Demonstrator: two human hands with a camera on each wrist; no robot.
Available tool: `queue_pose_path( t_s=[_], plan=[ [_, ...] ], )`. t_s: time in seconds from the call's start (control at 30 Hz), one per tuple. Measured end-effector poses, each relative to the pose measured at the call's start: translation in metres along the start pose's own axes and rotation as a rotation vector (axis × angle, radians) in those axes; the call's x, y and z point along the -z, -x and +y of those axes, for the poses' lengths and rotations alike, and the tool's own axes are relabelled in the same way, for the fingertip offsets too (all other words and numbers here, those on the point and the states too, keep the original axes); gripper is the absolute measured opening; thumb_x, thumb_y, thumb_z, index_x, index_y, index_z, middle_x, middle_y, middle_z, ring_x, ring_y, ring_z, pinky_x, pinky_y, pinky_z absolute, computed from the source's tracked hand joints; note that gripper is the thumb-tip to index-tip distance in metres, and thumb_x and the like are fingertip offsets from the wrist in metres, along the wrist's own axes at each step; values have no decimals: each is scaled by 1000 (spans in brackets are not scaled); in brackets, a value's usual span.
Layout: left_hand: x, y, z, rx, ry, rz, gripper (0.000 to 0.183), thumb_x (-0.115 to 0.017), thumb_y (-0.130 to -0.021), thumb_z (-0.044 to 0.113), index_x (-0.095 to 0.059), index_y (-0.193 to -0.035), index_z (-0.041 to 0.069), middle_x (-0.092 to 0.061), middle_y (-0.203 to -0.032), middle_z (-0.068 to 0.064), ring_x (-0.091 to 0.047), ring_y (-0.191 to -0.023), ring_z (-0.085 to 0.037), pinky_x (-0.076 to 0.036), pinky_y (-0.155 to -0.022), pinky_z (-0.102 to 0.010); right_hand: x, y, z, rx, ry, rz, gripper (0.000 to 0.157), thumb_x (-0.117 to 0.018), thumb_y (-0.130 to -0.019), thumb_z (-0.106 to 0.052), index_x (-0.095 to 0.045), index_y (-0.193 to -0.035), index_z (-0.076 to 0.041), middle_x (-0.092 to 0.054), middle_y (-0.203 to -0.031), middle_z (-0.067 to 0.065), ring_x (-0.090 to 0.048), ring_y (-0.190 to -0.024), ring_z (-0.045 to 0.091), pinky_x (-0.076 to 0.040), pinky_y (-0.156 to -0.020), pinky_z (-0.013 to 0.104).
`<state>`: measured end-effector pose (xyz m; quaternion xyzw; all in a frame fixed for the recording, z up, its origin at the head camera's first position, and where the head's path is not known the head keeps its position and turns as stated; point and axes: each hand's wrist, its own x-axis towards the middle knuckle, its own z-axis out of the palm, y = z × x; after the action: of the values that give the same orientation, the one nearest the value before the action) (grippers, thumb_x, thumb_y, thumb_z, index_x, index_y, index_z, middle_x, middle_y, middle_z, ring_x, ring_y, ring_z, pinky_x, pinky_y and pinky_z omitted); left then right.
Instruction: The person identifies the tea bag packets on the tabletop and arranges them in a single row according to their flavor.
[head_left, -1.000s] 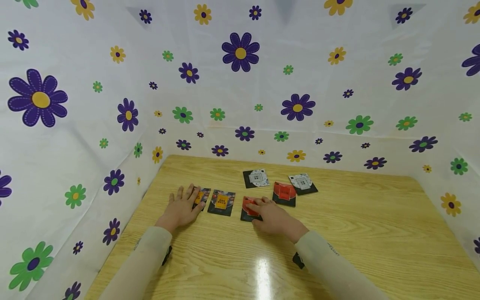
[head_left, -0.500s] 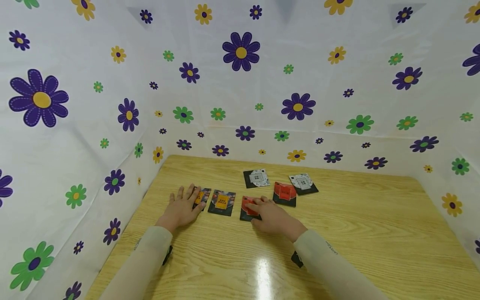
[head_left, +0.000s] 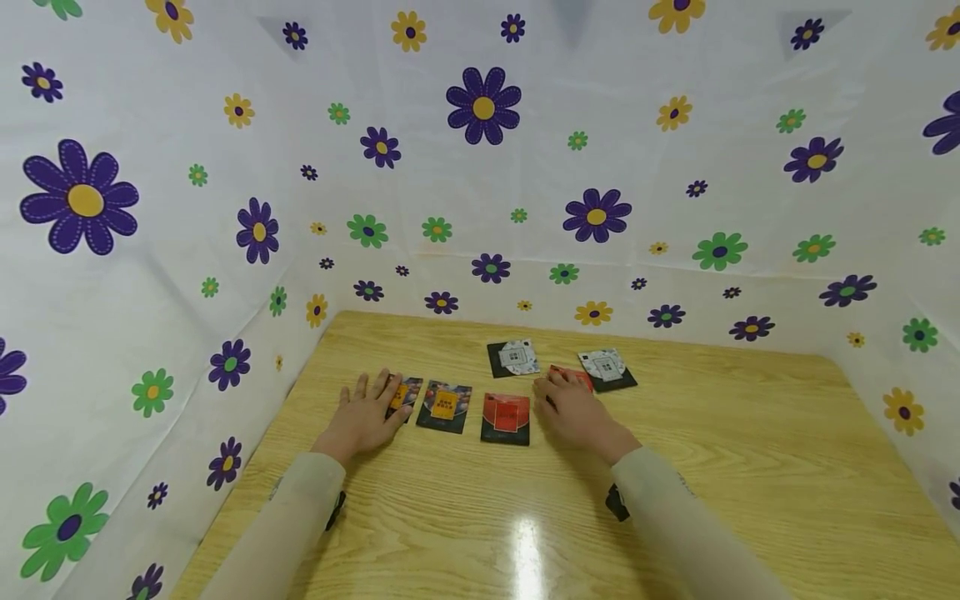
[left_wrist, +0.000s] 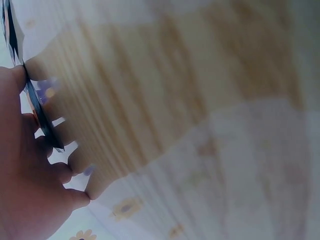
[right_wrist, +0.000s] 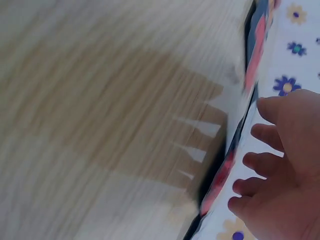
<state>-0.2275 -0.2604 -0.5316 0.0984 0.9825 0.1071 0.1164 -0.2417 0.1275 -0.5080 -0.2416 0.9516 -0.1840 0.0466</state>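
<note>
My left hand (head_left: 363, 421) rests with spread fingers on a flat square packet with a yellow label (head_left: 406, 392), partly covering it. A matching yellow-labelled packet (head_left: 445, 406) lies just to its right. Beyond that is a red-and-black packet (head_left: 506, 419), uncovered. My right hand (head_left: 577, 417) reaches over a second red packet (head_left: 583, 378), its fingers hiding most of it. In the right wrist view the fingers of that hand (right_wrist: 285, 165) look loosely bent, close over the packets. The left wrist view shows the left fingertips along a packet's thin edge (left_wrist: 44, 122).
Two white-and-black packets lie farther back, one left (head_left: 514, 357) and one right (head_left: 606, 367), the latter beside the covered red packet. A wooden table (head_left: 750, 467) bears everything. White flower-printed cloth (head_left: 420, 183) walls the back and sides.
My right hand has left the nearer red packet and moved right onto the second one. The nearer red packet is now fully visible. My left hand stays put.
</note>
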Motion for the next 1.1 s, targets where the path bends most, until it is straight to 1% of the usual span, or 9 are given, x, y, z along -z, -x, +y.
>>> queue_pose_path(
  t_s=[0.1, 0.2, 0.27, 0.53, 0.63, 0.73, 0.9, 1.1],
  plan=[
    [0, 0, 0, 0, -1, -1, 78, -35, -111, 59, -13, -171, 14, -6, -178, -18, 0, -160, -55, -2, -123, -79, 5, 1, 10, -47, 33, 26, 47, -52, -112, -20, -52, -153, 2, -44, -159, 34, -33, -150, 61, -28, -121, 74],
    [0, 0, 1, 0, -4, 0, 77, -35, -112, 59, -13, -171, 14, -6, -178, -18, -1, -160, -55, -2, -123, -79, 7, 2, 19, -95, 60, 21, 51, -52, -112, -23, -47, -157, 0, -41, -162, 33, -30, -151, 61, -25, -122, 74],
    [0, 0, 1, 2, -6, -2, 77, -35, -112, 58, -13, -171, 14, -6, -178, -18, -1, -160, -55, -2, -123, -79, 8, 3, 22, -105, 71, 18, 52, -54, -111, -23, -47, -157, -1, -42, -161, 33, -30, -152, 61, -26, -122, 73],
    [0, 1, 2, 11, -5, -16, 76, -35, -112, 57, -12, -171, 15, -6, -178, -17, 0, -161, -54, -2, -124, -78, 8, 6, 26, -76, 97, 23, 52, -58, -109, -21, -49, -155, 1, -50, -155, 31, -36, -148, 60, -29, -120, 74],
    [0, 0, 2, 12, -8, -14, 77, -35, -112, 58, -12, -171, 15, -6, -178, -17, 0, -161, -54, -2, -124, -78, 8, 6, 27, -81, 93, 12, 53, -58, -109, -22, -48, -156, 0, -50, -156, 31, -35, -149, 60, -28, -121, 74],
    [-1, 0, 1, 11, -5, -11, 77, -35, -112, 58, -12, -171, 15, -6, -178, -17, 0, -161, -54, -1, -124, -78, 7, 6, 27, -76, 101, 9, 52, -59, -109, -22, -50, -155, 0, -52, -154, 30, -36, -147, 60, -29, -120, 74],
    [-1, 0, 2, 10, -3, -6, 77, -35, -111, 59, -13, -171, 15, -6, -178, -17, 0, -161, -54, -2, -124, -78, 5, 7, 27, -76, 89, -11, 53, -58, -110, -24, -49, -156, -1, -51, -156, 29, -34, -149, 61, -26, -122, 74],
    [0, 0, 3, 7, 0, -4, 77, -36, -112, 58, -13, -171, 14, -7, -178, -18, 0, -160, -55, -2, -123, -78, 5, 13, 22, -56, 97, -10, 51, -59, -109, -24, -53, -154, -2, -53, -155, 28, -36, -148, 61, -30, -120, 74]
  ],
)
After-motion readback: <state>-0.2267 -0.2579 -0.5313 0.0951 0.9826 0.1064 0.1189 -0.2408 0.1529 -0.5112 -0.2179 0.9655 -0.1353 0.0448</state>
